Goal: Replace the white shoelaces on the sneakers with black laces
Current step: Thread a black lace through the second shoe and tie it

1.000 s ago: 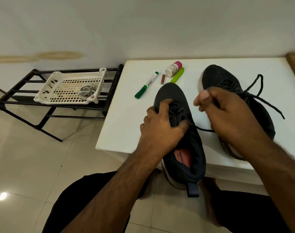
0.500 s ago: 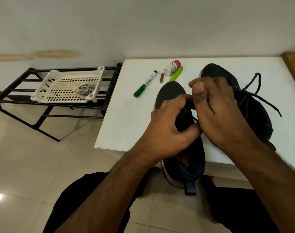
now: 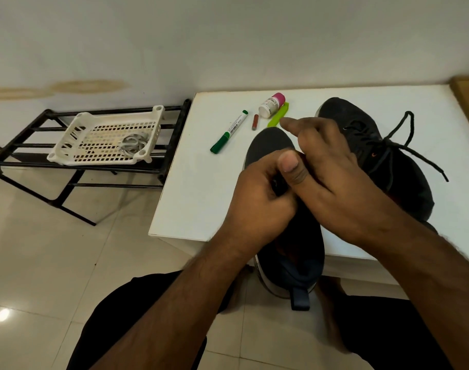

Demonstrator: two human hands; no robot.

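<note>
Black lace is being pinched over the near dark fabric sneaker (image 3: 270, 145) by the curled left hand (image 3: 257, 201) and right hand (image 3: 332, 182).

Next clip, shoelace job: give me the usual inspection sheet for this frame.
Surface: white table, near sneaker overhanging its front edge.
Job's things: far sneaker laced black, bow tied; white laces in basket.
Clutter: green marker, pink-capped bottle, lime-green item, small brown stick.
Grippers: left hand and right hand meet over near sneaker's lacing; what they pinch is hidden.
Cables: nothing seen.
Surroundings: black rack, tiled floor, wall.
</note>
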